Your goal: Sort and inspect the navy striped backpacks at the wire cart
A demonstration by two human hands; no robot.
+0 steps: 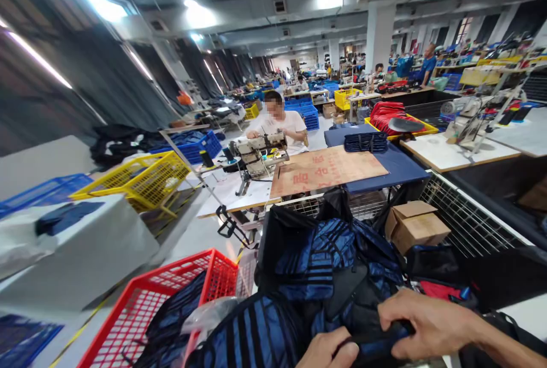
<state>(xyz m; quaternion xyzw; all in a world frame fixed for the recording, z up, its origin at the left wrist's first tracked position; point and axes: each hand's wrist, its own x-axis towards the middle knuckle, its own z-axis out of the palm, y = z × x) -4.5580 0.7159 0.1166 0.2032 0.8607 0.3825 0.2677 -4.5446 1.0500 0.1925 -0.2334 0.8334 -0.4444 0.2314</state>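
At the bottom of the view my left hand (pixel 329 350) is closed on the edge of a dark blue and black fabric piece (pixel 374 350). To its right, my right hand (pixel 423 322) grips the same piece, thumb below and fingers over the top. The piece's lower part lies outside the view. Just beyond my hands, blue and black striped bags (pixel 325 254) are heaped together. Another striped bag (pixel 256 331) bulges up to the left of my left hand.
A red basket (pixel 141 282) with striped fabric stands at left. Ahead, a person (pixel 294 123) sits behind a sewing machine (pixel 260 154), beside a wooden board (pixel 329 171). A cardboard box (pixel 416 225) is right of the heap. Yellow crates (pixel 158 177) stand at left.
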